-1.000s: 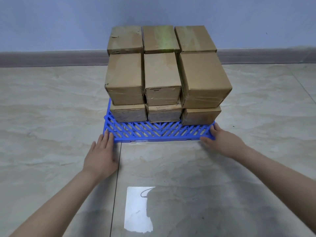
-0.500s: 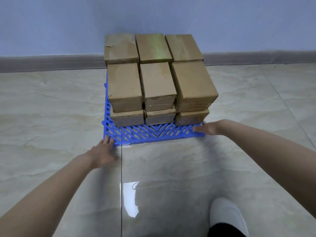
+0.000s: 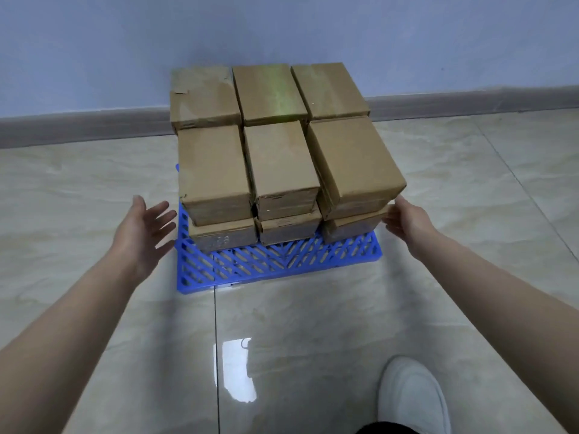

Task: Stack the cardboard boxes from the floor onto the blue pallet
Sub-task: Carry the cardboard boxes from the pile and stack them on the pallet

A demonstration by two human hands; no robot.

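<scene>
On the pallet [image 3: 282, 264] the boxes [image 3: 279, 158] are stacked, front row two high. I see none on the floor [image 3: 313, 324], so stacking looks done and this is squaring up. Your left hand [image 3: 141, 233] is spread flat just beside the left column, not touching. Your right hand [image 3: 410, 223], fingers straight, touches the lower right box [image 3: 354, 228] at its corner. The upper right box [image 3: 354, 158] sits skewed and overhangs. Press it in with flat palms, both sides together, gently, so the columns don't shift.

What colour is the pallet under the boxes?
Blue, with a slatted grid pattern; the pallet shows in the head view.
</scene>
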